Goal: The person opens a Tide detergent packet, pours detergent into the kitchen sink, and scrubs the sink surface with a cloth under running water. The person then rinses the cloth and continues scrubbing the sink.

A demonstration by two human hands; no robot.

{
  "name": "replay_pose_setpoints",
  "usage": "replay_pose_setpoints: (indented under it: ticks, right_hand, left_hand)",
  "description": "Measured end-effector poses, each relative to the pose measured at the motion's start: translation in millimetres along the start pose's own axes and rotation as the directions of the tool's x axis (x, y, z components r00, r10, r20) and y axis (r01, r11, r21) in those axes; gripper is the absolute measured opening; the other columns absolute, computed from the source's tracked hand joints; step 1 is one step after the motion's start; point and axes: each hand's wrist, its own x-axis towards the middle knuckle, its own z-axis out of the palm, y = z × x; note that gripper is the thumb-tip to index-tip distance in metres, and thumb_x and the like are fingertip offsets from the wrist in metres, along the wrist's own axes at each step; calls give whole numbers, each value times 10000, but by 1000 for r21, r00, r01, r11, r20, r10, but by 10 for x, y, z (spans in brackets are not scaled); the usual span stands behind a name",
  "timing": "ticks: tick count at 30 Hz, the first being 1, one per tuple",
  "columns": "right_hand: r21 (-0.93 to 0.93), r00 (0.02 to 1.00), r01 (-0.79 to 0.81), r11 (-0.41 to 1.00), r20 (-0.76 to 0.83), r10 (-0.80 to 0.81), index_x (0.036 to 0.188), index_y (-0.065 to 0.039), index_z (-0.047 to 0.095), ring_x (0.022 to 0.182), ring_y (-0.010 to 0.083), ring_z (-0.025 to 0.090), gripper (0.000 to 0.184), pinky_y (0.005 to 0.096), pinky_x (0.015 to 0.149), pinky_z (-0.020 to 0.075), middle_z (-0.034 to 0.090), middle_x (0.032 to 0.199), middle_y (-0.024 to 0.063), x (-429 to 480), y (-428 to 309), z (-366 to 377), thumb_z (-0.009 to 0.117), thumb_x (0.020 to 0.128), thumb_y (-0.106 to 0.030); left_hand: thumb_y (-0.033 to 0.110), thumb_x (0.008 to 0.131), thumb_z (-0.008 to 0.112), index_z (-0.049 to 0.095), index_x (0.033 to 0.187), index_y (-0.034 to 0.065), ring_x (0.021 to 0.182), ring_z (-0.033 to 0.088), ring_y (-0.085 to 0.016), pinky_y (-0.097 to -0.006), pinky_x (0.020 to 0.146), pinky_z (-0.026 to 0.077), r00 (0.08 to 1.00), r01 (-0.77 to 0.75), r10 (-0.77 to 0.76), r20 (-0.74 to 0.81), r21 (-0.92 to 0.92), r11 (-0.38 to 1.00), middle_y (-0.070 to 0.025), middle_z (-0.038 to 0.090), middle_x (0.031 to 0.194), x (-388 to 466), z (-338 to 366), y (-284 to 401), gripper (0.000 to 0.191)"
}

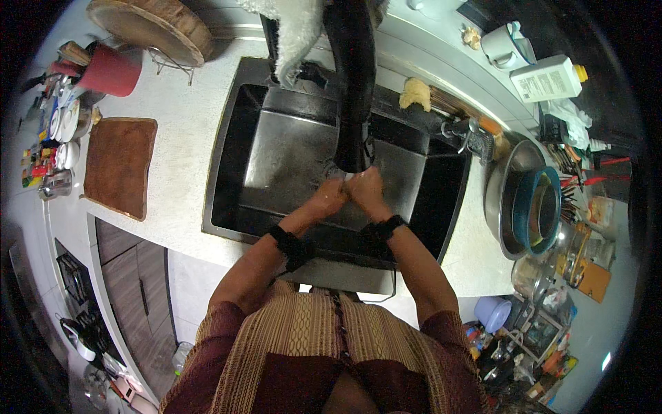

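My left hand [331, 196] and my right hand [366, 190] meet knuckle to knuckle over the dark metal sink [289, 150], right under the end of the black faucet [356, 124]. Both have curled fingers. A small pale patch shows between them below the spout, and I cannot tell whether it is water or a thing held. Dark bands circle both wrists. A white fluffy cloth [297, 41] hangs beside the faucet, at the sink's back edge.
On the left of the counter lie a brown mat [120, 168], a red utensil holder [111, 70] and a round wooden board [150, 28] on a wire stand. Nested basins [499, 207] stand right of the sink. A yellowish sponge [415, 94] and a white bottle [547, 78] are behind it.
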Motion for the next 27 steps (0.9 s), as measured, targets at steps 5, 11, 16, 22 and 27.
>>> replay_pose_setpoints:
  ticks: [5,11,16,22,27]
  right_hand:
    - [-92,992,98,991,94,-89,899,38,617,693,398,658,349,507,613,544,654,758,223,29,79,271,556,906,-306]
    - [104,995,50,993,80,-59,958,31,609,704,384,655,294,490,601,539,659,845,213,211,430,402,536,933,-253]
    - [326,743,-321,889,668,24,1032,11,623,717,332,664,306,492,607,535,671,882,157,302,442,-306,528,962,-271]
    - [488,955,25,873,247,-165,902,9,644,689,299,642,352,395,587,511,671,795,153,-118,22,-8,629,890,-343]
    - [-60,997,68,996,-33,-70,838,-1,639,715,370,638,312,468,612,512,664,800,206,37,149,409,622,876,-310]
  left_hand:
    - [194,931,558,641,955,-36,860,618,-285,-446,758,470,994,65,-77,-80,-137,988,-218,656,908,-65,-51,118,245]
    - [147,867,629,633,1037,-10,887,641,-280,-411,782,490,999,-7,8,-45,30,1000,-164,676,937,-59,-124,131,231]
    - [156,828,684,644,1113,35,945,652,-273,-391,840,505,949,310,-303,90,-85,947,-120,694,1063,-29,-228,103,312]
    - [156,871,637,639,1053,5,951,639,-290,-415,787,497,974,-219,225,-15,-307,926,-166,676,988,-130,-315,90,237]
    - [163,898,588,626,1032,-16,954,619,-392,-475,782,488,998,30,-28,-52,31,999,-222,658,1025,-103,-48,43,227]
